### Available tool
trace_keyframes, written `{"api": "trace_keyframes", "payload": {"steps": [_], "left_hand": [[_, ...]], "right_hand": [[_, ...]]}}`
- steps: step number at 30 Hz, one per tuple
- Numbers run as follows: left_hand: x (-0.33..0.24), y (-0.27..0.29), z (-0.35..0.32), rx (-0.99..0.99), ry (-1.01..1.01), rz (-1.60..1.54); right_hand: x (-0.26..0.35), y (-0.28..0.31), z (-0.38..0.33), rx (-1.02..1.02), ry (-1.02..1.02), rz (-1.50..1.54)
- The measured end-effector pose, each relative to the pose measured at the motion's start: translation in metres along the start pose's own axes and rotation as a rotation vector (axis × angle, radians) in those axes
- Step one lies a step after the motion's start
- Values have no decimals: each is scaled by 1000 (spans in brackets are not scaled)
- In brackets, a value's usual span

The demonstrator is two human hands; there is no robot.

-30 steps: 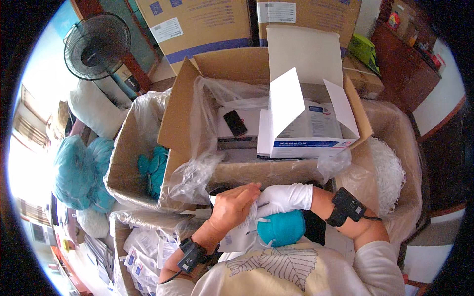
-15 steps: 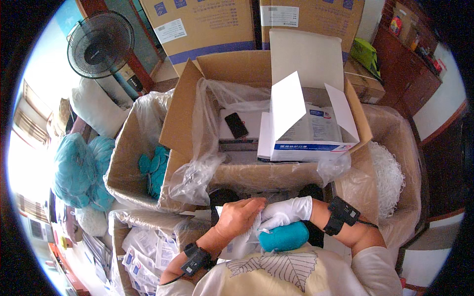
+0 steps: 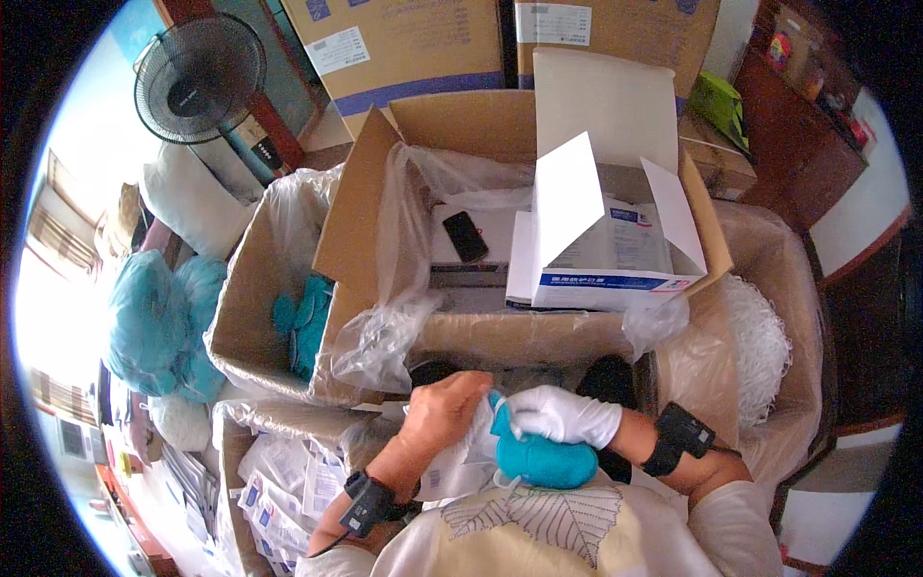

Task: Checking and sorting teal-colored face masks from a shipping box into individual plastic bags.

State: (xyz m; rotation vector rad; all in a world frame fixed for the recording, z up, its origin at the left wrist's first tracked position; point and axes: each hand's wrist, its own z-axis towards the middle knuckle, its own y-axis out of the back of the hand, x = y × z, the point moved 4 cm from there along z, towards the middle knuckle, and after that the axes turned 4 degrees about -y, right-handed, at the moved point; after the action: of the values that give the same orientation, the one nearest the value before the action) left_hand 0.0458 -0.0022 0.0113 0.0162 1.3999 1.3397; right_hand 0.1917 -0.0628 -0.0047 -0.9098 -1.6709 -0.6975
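Handling a teal mask point(image 3: 546, 464) in front of the shirt point(image 3: 553, 529), the gloved right hand point(image 3: 562, 417) grips it; what the left hand's curled fingers point(image 3: 465, 387) grasp, I cannot tell. The next move seems to call for steady support.

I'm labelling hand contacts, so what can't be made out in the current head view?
Head view, left hand: its fingertips, hidden by the hand itself.
Head view, teal mask: part covered by the gloved right hand.
Head view, tall cartons: tops cut by the upper edge.
Head view, cabinet items: too small.
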Motion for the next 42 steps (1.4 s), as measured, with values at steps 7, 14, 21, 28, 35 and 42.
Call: {"api": "trace_keyframes", "payload": {"steps": [7, 14, 21, 28, 35, 42], "left_hand": [[10, 22, -17, -146, 339, -2], [94, 141, -164, -851, 480, -91], [185, 246, -412, -822, 1156, 728], [174, 231, -400, -871, 1538, 1148], [112, 135, -159, -467, 570, -465], [11, -22, -2, -118, 710, -1573]], "right_hand": [[20, 31, -7, -295, 61, 196], [41, 81, -32, -441, 201, 649], [18, 85, -29, -627, 38, 670], [44, 63, -24, -672, 103, 116], [54, 40, 0, -374, 46, -15], [33, 30, -11, -319, 20, 22]]}}
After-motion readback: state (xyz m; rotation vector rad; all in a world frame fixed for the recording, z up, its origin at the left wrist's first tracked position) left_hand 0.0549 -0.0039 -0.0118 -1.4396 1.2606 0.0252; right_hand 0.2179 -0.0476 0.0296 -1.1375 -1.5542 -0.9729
